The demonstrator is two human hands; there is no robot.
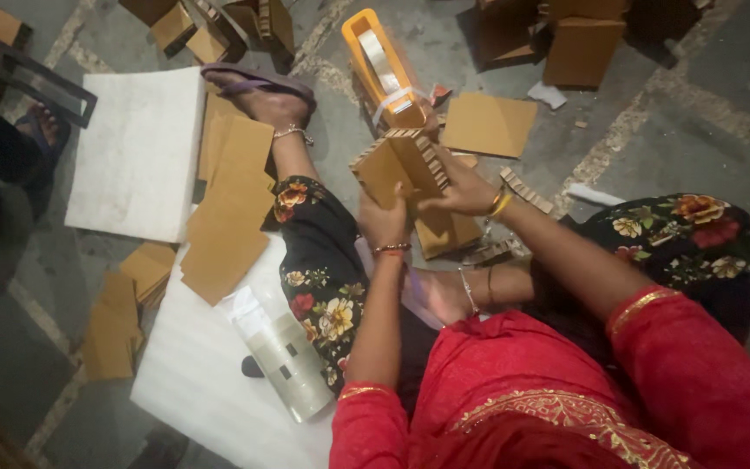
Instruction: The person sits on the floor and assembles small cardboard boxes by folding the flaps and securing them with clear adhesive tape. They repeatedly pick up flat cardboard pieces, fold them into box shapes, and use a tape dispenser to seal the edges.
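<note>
Both my hands, left (384, 221) and right (462, 191), grip the cardboard box (397, 165); squeezing could crush its corrugated edge, beside the orange tape dispenser (379, 65).

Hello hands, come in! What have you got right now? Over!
Left hand and right hand both grip cardboard box. Orange tape dispenser just beyond, loose cardboard sheets alongside.

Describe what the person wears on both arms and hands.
Both arms come out of short red sleeves with gold-embroidered cuffs. The left hand has a thin red-and-gold bangle at the wrist; the right hand has yellow and gold bangles at its wrist. Forearms and hands are otherwise bare.
</note>
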